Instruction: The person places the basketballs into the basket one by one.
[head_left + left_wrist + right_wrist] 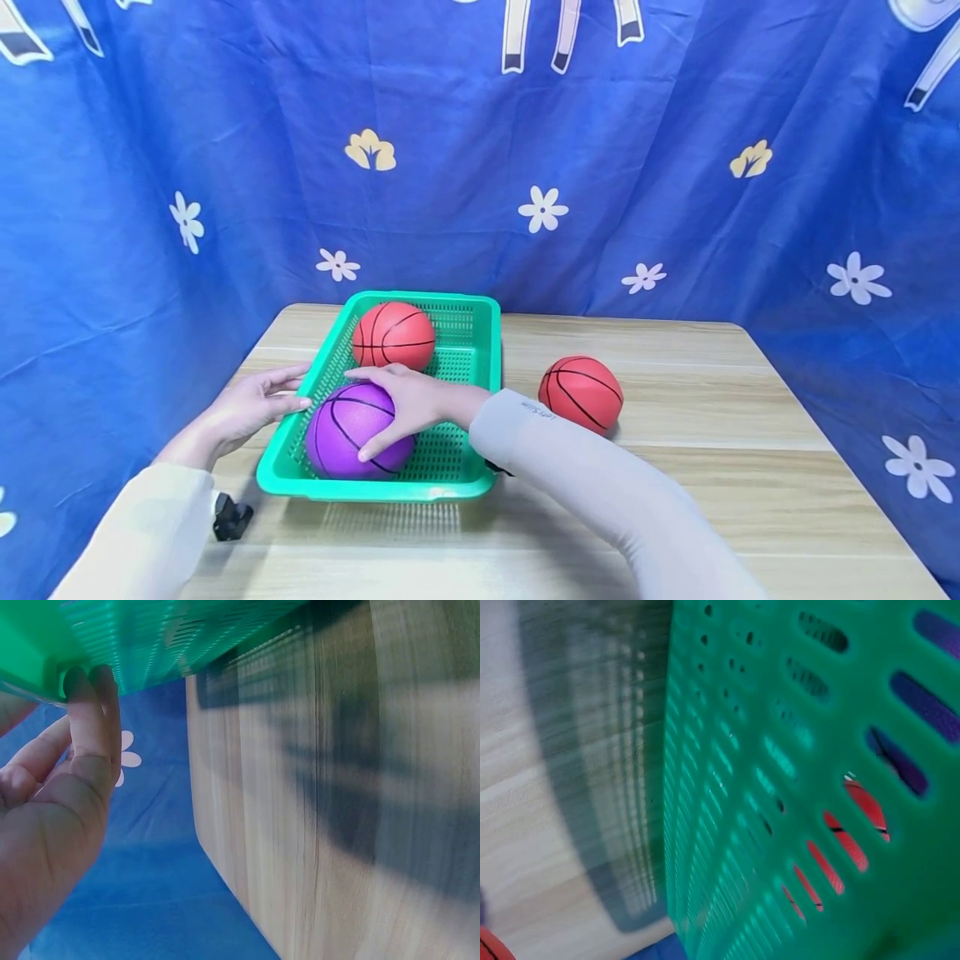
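The purple ball (330, 435) sits inside the green basket (375, 487). It could slip and bump the red ball (393, 335) behind, because I hold it mainly from above. My right grip (408, 402) is spread wide, curved around it; my left grip (247, 407), fingers nearly straight, touches the basket's left side.

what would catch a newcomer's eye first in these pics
Probably the purple ball in the near part of the green basket, with the person's right grip over it. Next, one red ball behind it in the basket, and a second red ball on the wooden table to the right. A blue flowered curtain fills the background.
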{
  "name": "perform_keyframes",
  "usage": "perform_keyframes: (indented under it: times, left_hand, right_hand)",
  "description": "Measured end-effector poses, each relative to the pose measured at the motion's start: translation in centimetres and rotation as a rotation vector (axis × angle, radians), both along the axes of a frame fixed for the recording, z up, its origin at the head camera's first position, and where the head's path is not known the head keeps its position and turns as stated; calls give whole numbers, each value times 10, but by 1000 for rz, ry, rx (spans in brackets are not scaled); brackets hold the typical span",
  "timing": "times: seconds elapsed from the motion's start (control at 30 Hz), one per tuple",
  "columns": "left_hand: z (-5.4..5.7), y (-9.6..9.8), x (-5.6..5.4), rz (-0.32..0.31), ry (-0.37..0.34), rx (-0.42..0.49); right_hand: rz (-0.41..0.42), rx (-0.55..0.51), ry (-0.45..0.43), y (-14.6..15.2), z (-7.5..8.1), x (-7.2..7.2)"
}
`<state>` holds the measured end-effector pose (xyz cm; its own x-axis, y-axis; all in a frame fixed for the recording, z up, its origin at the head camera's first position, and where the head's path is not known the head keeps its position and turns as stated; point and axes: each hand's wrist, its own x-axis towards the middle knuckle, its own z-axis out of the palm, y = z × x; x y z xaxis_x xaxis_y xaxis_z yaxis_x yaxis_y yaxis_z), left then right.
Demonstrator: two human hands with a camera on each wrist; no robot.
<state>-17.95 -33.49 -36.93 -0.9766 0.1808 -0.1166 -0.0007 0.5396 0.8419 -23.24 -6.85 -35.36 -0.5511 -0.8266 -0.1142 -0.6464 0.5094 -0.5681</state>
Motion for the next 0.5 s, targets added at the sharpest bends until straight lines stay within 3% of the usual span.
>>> perform_keyframes:
  times: [0.23,0.5]
  left_hand:
    - [1,2,0,-2,5,-7]
    - [0,1,0,-9,15,-16]
  right_hand:
    - [42,-70,28,13,15,-10]
    - [38,-257,15,39,32,-25]
